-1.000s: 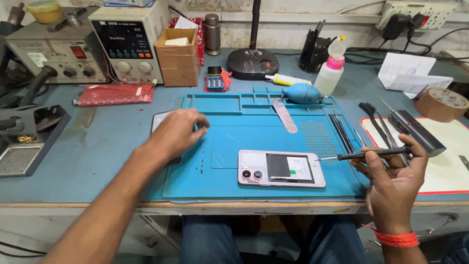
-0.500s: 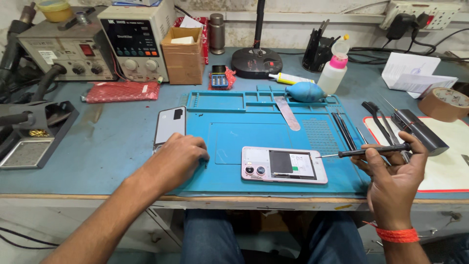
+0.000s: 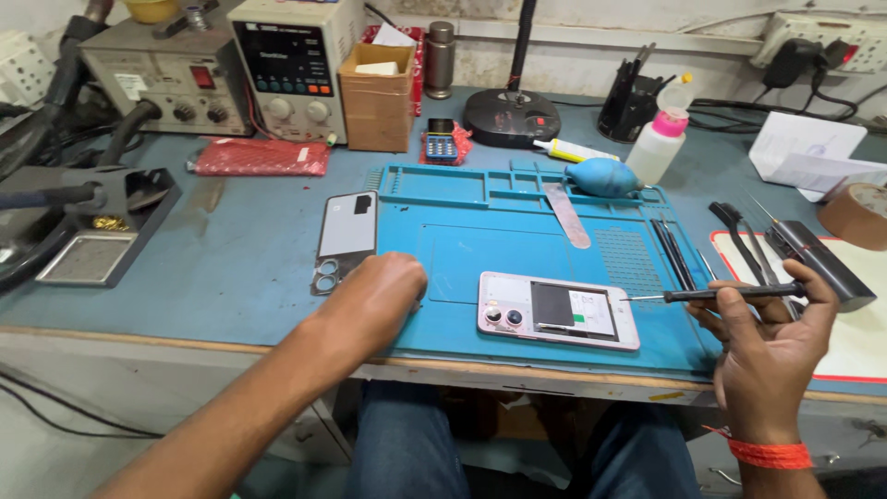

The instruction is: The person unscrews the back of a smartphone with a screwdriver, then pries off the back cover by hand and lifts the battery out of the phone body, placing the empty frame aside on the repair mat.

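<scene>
Though crowded at the far left by a black soldering-iron stand (image 3: 88, 217) and a grey soldering station (image 3: 162, 60), leaves bare blue bench in front, down to the near edge. Next along, a flat red foil packet (image 3: 259, 157), then a grey phone back cover (image 3: 346, 236), already off and lying face down just beside the left rim of the blue silicone work mat (image 3: 462, 249).

Left hand (image 3: 374, 300): curled loosely, knuckles up, resting on the mat's near-left corner, touching the lower end of the cover. Cannot tell whether anything sits under the fingers.

Centre-right on the mat, close to its near edge: a pink phone with its back removed (image 3: 557, 310), lying flat, camera lenses to the left, dark inner board and shielding exposed. So, opened up; inner parts in place as far as can be seen.

Right hand (image 3: 771, 356): pinching a slim black screwdriver (image 3: 711, 295) held level, tip pointing left and just touching or just short of the phone's right end.

Open mat behind the phone; little room in front before the bench edge. Further right, black tweezers (image 3: 739, 236) and a brown tape roll (image 3: 855, 214), near the hand.
</scene>
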The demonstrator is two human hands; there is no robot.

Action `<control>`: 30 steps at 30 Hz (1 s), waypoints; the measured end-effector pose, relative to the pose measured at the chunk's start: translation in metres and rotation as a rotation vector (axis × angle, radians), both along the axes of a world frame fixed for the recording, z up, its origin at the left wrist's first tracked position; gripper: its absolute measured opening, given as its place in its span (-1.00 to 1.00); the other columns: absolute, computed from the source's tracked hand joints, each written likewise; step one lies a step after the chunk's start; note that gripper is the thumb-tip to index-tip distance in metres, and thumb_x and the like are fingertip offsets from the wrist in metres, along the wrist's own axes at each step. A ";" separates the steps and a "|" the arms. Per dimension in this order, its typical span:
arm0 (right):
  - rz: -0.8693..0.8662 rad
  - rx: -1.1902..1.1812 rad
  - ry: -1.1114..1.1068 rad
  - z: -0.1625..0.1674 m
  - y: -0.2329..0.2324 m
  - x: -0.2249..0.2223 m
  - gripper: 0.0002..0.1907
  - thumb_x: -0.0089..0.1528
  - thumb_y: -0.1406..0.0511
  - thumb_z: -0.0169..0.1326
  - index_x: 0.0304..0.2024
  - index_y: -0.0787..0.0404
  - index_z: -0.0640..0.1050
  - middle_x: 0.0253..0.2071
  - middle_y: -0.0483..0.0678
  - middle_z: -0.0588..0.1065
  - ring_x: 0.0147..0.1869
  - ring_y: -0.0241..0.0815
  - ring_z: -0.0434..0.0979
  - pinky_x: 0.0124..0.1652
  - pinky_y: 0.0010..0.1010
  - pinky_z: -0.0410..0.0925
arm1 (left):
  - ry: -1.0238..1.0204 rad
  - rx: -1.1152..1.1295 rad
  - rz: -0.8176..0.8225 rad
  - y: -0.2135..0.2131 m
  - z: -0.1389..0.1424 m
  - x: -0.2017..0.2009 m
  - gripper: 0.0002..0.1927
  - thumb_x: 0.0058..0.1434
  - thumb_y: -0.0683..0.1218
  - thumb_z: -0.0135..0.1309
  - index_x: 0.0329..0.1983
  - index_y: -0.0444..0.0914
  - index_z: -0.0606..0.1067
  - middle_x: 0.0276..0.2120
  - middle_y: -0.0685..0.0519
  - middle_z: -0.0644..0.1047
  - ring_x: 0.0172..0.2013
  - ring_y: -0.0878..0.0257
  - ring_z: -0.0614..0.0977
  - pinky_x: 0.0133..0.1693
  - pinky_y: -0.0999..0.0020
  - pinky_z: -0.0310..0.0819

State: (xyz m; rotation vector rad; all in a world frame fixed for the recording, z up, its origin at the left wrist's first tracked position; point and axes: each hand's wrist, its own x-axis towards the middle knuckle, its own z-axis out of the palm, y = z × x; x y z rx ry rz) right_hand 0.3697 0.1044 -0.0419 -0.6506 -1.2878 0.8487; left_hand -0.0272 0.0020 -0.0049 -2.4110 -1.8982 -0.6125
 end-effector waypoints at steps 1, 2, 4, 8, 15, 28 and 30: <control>-0.001 0.004 -0.009 0.000 0.001 0.001 -0.45 0.50 0.50 0.07 0.41 0.19 0.12 0.03 0.10 0.52 0.10 -0.16 0.59 0.13 -0.10 0.57 | -0.003 0.051 -0.011 0.001 -0.001 0.002 -0.94 0.05 -0.27 0.09 -0.47 -0.38 0.56 -0.36 -0.29 0.57 -0.24 -0.25 0.61 -0.21 -0.06 0.51; -0.003 0.008 -0.019 -0.001 0.002 0.002 -0.46 0.50 0.50 0.07 0.41 0.19 0.12 0.03 0.11 0.52 0.11 -0.16 0.59 0.13 -0.10 0.57 | -0.005 0.102 -0.025 0.001 -0.002 0.005 -0.95 0.04 -0.30 0.07 -0.47 -0.39 0.54 -0.38 -0.31 0.56 -0.26 -0.28 0.60 -0.23 -0.09 0.50; -0.003 0.008 -0.026 -0.002 0.004 0.003 -0.46 0.51 0.50 0.07 0.42 0.19 0.12 0.03 0.11 0.53 0.11 -0.16 0.60 0.13 -0.10 0.57 | 0.001 0.112 0.003 0.001 -0.001 0.011 -0.94 0.03 -0.34 0.04 -0.47 -0.40 0.53 -0.41 -0.32 0.56 -0.28 -0.30 0.60 -0.25 -0.11 0.52; 0.003 -0.006 -0.011 -0.004 0.007 0.007 -0.46 0.51 0.49 0.07 0.42 0.18 0.12 0.01 0.10 0.53 0.07 -0.16 0.60 0.10 -0.12 0.55 | 0.038 -0.037 0.140 -0.001 0.004 0.026 -0.92 -0.01 -0.36 0.04 -0.48 -0.38 0.53 -0.39 -0.33 0.57 -0.26 -0.28 0.64 -0.24 -0.08 0.58; -0.010 -0.011 -0.002 -0.004 0.006 0.006 -0.46 0.50 0.48 0.07 0.41 0.17 0.13 0.00 0.10 0.53 0.05 -0.16 0.59 0.09 -0.13 0.55 | 0.094 -0.088 0.177 0.000 0.009 0.030 -0.90 -0.06 -0.39 0.08 -0.49 -0.37 0.53 -0.39 -0.32 0.58 -0.23 -0.26 0.64 -0.22 -0.06 0.60; -0.018 0.006 -0.034 -0.002 0.005 0.004 -0.47 0.51 0.49 0.05 0.41 0.20 0.12 0.02 0.12 0.52 0.10 -0.15 0.59 0.12 -0.08 0.56 | -0.140 -0.102 0.198 0.044 0.016 -0.016 -0.85 0.03 -0.18 0.29 -0.36 -0.35 0.63 -0.36 -0.30 0.61 -0.25 -0.12 0.71 -0.14 0.10 0.61; -0.013 0.002 -0.034 -0.004 0.006 0.005 -0.47 0.52 0.49 0.05 0.41 0.20 0.11 0.02 0.13 0.52 0.09 -0.15 0.60 0.12 -0.08 0.56 | -0.171 -0.051 0.189 0.063 0.016 -0.029 -0.85 0.03 -0.18 0.28 -0.34 -0.35 0.64 -0.35 -0.30 0.62 -0.26 -0.10 0.72 -0.14 0.11 0.62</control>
